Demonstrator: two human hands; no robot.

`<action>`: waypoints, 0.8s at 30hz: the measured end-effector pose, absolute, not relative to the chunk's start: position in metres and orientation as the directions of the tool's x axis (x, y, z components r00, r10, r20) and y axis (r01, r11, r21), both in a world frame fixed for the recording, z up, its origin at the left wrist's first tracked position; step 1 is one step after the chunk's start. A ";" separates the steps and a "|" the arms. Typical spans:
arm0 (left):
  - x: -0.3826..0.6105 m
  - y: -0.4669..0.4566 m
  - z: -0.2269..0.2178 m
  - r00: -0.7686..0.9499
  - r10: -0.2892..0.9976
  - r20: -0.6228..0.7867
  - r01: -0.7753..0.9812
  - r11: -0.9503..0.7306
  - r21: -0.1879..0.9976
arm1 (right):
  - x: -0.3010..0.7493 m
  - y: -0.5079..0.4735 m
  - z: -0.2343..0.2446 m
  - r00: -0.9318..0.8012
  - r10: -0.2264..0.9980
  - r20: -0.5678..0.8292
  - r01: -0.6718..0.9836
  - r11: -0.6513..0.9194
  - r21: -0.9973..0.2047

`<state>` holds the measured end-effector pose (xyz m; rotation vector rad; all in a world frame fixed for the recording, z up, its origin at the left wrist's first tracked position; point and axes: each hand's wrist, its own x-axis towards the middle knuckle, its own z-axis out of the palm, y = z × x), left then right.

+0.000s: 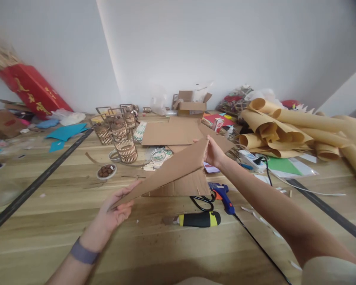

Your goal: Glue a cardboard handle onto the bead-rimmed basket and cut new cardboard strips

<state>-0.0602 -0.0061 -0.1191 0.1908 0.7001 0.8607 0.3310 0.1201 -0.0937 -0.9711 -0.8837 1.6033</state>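
Note:
A flat piece of cardboard (169, 170) is held up at a slant between my two hands. My left hand (117, 206) pinches its lower left end, thumb above and fingers below. At the upper right corner, my right hand (213, 152) grips the edge. Beneath it, another cardboard piece (180, 186) lies on the wooden table, partly covered. Nearer to me rests a black and yellow utility knife (199, 219), its blade end pointing left. A blue hot glue gun (224, 194) lies to the right of the cardboard, its cord running toward the front.
More cardboard sheets (166, 133) lie behind. Small woven baskets (127, 152) and a bowl of brown balls (106, 171) stand left. Rolls of tan paper (269, 124) and a power strip (249, 157) occupy the right. An open box (192, 107) sits by the wall.

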 end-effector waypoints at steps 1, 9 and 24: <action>-0.057 -0.006 -0.114 0.431 0.754 -0.496 -0.642 0.643 0.418 | 0.333 0.122 -0.096 -0.147 0.975 -0.166 -0.378 -0.210 -0.901; -0.047 -0.002 -0.096 0.449 0.741 -0.499 -0.625 0.660 0.417 | 0.341 0.127 -0.105 -0.113 0.977 -0.182 -0.347 -0.211 -0.914; -0.035 -0.020 -0.085 0.350 0.832 -0.430 -0.378 0.546 0.748 | 0.334 0.107 -0.087 -0.081 0.974 -0.211 -0.206 -0.223 -0.953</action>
